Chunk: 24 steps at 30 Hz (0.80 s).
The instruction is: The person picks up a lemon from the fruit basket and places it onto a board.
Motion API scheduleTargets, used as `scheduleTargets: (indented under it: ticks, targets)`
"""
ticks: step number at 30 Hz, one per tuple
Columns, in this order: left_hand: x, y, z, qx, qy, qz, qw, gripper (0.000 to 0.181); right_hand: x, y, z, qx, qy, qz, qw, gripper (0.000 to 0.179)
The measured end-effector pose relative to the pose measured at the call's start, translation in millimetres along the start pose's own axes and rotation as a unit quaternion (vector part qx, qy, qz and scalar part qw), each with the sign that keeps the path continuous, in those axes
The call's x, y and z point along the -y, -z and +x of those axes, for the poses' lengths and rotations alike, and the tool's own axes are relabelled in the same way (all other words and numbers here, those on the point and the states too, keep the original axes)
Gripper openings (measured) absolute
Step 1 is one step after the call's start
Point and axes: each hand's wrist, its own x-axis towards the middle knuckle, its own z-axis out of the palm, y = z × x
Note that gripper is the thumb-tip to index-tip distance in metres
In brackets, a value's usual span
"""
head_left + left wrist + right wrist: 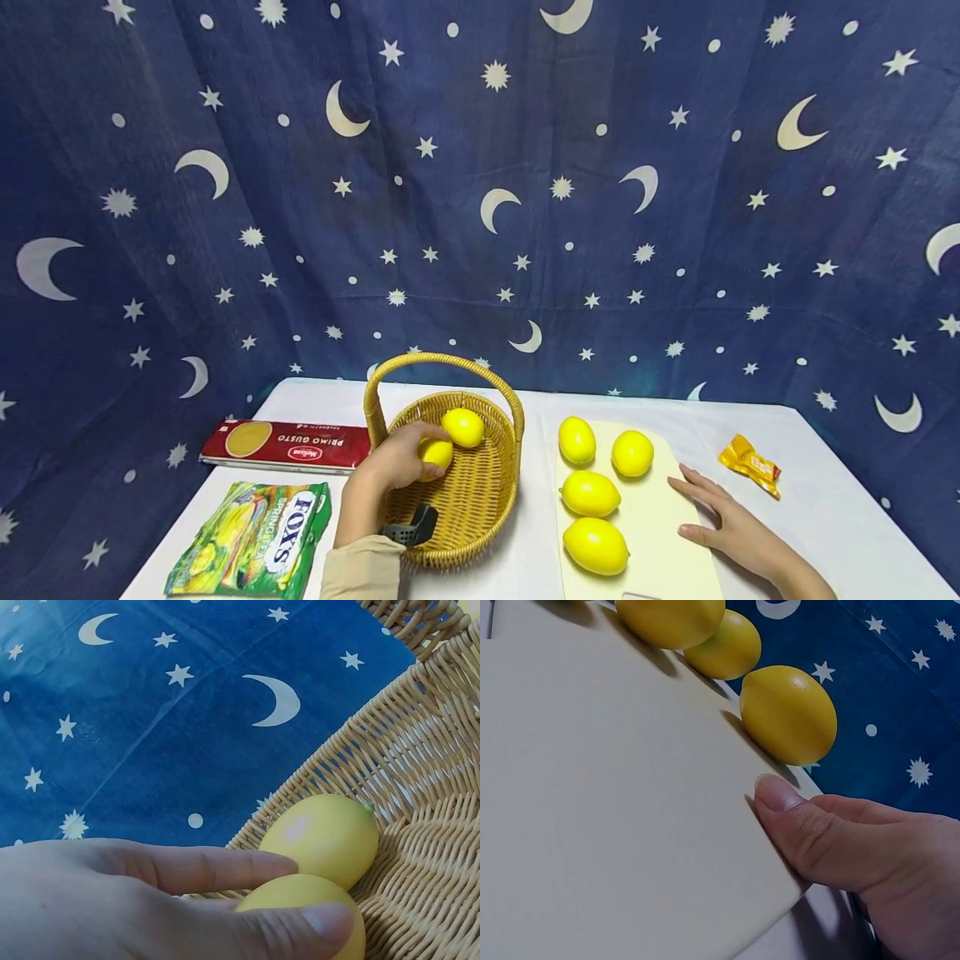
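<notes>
Lemon [437, 457] is gripped between the thumb and fingers of the left hand [395, 458], inside the basket [471, 502] at its 11 o'clock; whether it touches the wicker floor cannot be told. Nearest the wearer, a beige sleeve [362, 573] and black strap [417, 527] show at that wrist. A green bag [251, 542] lies toward the basket's 8 o'clock.

At the basket's 3 o'clock, a cream board [652, 546] bears four more: a near lemon [596, 546], a middle lemon [590, 493] at its 12 o'clock, then an upper lemon [632, 453] between the middle one's 1 and 2, and a corner lemon [577, 440] toward its 11. The right hand [723, 521] rests at the board's 3 o'clock edge, fingers extended and loose, thumb at the rim.

An orange wrapper [752, 467] lies at that hand's 1 o'clock. A red pack [292, 444] lies just past the basket's 9 o'clock. Farther inside the basket, a second lemon [463, 427] sits at 12 o'clock. Beyond the white table [537, 500], at 12 o'clock, hangs a blue curtain [450, 283] with pale moons and stars.
</notes>
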Motion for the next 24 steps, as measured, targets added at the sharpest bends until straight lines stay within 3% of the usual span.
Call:
scheduleTargets:
  ticks: [10,24]
  targets:
    - [-1.5,2.4,-0.8,0.007,-0.007,0.0,1.0,0.04,0.8,1.0,0.7,0.006,-0.007,0.012,0.9999,0.072]
    - [-5.0,4.0,1.5,0.008,0.027,-0.015,0.9995,0.044,-0.1,0.4,1.4,0.006,-0.009,0.014,0.9998,0.071]
